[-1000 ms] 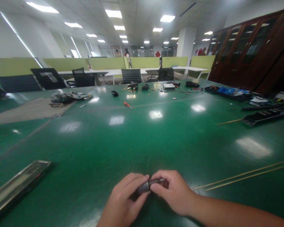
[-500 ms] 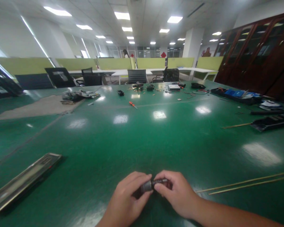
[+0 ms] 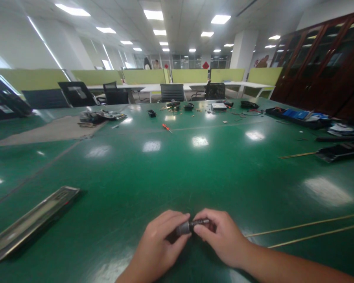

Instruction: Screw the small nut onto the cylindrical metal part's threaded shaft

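A small grey cylindrical part with a narrower, dark ribbed shaft [image 3: 183,228] lies level between my two hands, just above the green tabletop [image 3: 177,177]. My left hand [image 3: 162,239] is closed around its thick grey end, thumb below and fingers above. On the other side my right hand [image 3: 221,236] pinches the ribbed shaft between thumb and fingers. The shaft's silvery tip shows past the right thumb. Both ends are partly covered by my fingers, and the exact kind of part cannot be made out.
Two thin brass-coloured rods [image 3: 306,225] lie beside my right forearm. A long clear-topped package [image 3: 32,224] rests at the left. Farther off are an orange screwdriver [image 3: 166,127], a black pouch with rods [image 3: 342,151], a white box [image 3: 218,107] and scattered small parts.
The view has shifted slightly. Both hands keep their hold on the grey part, with hardly any visible movement of the fingers.
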Available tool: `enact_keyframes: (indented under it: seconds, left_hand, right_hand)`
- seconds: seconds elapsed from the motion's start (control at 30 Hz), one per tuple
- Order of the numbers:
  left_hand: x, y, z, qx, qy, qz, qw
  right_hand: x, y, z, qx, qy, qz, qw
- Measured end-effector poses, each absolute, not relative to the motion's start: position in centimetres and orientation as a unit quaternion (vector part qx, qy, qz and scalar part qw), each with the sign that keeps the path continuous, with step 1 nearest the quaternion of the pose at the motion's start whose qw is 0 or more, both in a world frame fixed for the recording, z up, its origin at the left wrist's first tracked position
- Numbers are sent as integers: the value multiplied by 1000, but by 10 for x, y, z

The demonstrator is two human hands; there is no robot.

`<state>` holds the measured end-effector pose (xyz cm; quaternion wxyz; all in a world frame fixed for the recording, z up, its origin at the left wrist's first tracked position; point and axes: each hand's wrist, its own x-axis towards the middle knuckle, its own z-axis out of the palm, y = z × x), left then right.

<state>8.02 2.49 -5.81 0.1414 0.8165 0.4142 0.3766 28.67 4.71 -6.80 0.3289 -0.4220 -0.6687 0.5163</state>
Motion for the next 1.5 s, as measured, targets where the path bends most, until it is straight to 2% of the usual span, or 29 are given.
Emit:
enact_keyframes:
  seconds: [1.5]
  left_hand:
    - [76, 25, -53, 824, 399, 383, 122]
  right_hand:
    - [288, 46, -72, -414, -656, 539, 328]
